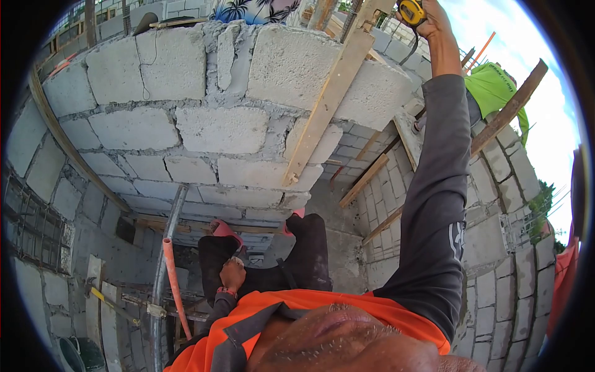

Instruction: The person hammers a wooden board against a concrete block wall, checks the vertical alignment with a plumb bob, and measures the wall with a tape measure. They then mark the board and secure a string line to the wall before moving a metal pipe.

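My right hand [436,22], at the end of a raised arm, is closed round a yellow and black tape measure [411,11] above the block wall. A dark strip curves down from beside the tape's case toward the wall top. Close by, a long wooden board [331,108] leans against the face of the concrete block wall [223,130]. Down by my thigh, my left hand [233,274] is closed, with a small greyish thing [241,253] showing past its fingers; I cannot tell what it is. My feet in pink footwear [228,234] are below.
A metal pipe [167,248] and an orange pipe [176,282] stand at my left. A bucket [80,353] sits at lower left, near rebar in a wall opening [37,223]. A co-worker in a lime shirt [493,87] is by the right wall, near a slanted plank [511,105].
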### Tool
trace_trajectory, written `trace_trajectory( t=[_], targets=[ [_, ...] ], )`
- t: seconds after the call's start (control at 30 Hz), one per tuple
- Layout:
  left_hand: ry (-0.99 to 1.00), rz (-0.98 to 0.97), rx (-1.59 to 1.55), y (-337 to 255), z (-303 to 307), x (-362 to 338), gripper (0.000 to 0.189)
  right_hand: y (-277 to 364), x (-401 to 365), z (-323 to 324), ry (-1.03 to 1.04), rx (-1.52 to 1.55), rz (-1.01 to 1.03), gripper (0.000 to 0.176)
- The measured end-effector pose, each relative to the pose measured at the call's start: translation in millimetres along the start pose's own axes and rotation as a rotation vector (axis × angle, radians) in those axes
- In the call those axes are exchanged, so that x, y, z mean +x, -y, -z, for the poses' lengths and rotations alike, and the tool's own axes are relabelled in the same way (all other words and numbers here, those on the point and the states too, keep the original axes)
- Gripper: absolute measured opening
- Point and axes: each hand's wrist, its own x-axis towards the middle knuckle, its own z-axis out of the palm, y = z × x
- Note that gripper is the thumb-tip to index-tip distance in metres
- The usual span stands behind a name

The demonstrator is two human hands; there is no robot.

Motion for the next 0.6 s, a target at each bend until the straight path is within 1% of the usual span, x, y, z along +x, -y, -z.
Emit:
trace_trajectory(
  t=[0.3, 0.37, 0.4, 0.6],
  targets=[
    [0.002, 0.013, -0.004, -2, 1, 0, 0.009, 2, -8, -11, -0.03, -0.021, 0.013, 0.034],
    [0.0, 0.016, -0.008, -2, 0, -1, 0.008, 3, -12, -19, 0.037, -0.039, 0.027, 0.036],
    [0.013, 0.026, 0.016, -2, 0, 0, 0.008, 2, -11, -17, 0.038, -0.039, 0.027, 0.036],
    [0.013, 0.022, 0.029, -3, 1, -1, 0.007, 0, -1, 2, -0.05, -0.008, -0.023, 0.037]
  ],
)
